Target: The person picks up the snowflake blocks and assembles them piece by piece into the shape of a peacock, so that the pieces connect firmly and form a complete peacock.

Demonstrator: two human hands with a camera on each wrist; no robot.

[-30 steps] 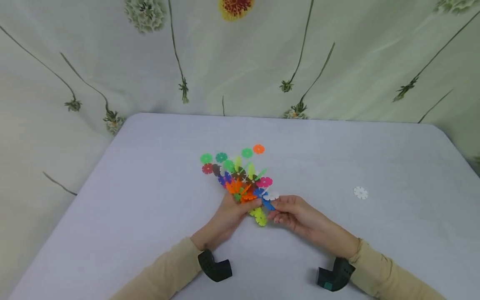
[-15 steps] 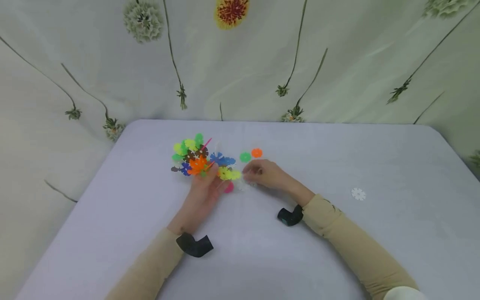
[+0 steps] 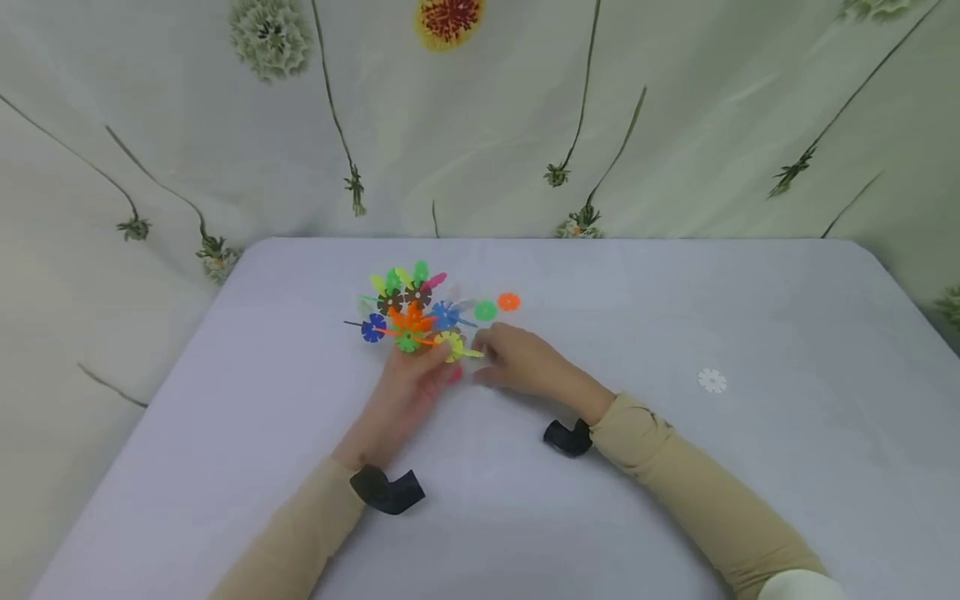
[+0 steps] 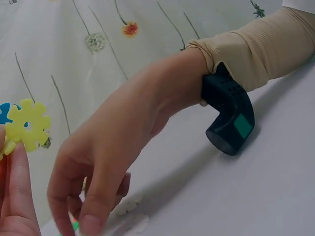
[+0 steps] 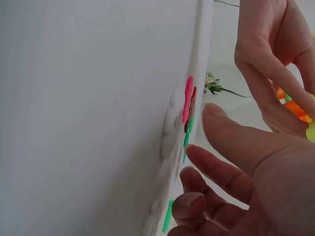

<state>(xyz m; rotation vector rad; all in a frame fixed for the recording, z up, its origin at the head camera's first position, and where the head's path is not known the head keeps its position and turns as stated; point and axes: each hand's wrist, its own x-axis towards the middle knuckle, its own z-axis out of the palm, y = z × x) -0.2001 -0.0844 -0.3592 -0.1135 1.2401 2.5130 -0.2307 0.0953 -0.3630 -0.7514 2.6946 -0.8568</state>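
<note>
My left hand [image 3: 393,396] grips a built cluster of snowflake discs [image 3: 408,321], held up above the table. Orange, green, blue, brown, yellow and pink discs are slotted together in it. A yellow disc [image 4: 30,125] of the cluster shows beside the left fingers in the left wrist view. Just right of the cluster, my right hand [image 3: 521,362] reaches low over loose discs, its fingers loosely bent. In the right wrist view its thumb [image 5: 231,132] stands apart from the fingers, and no disc shows between them. White discs [image 4: 130,206] lie on the table by its fingertips.
A loose green disc [image 3: 485,311] and an orange disc [image 3: 508,302] lie behind the right hand. One pink disc [image 3: 454,373] is beside the left hand. Farther right, a white disc [image 3: 712,381] lies alone on the white table [image 3: 600,517]. Floral cloth [image 3: 480,125] hangs behind.
My right hand has left the cluster's blue disc and moved away from me to the loose discs. The left hand has carried the cluster left and away from me, turning it.
</note>
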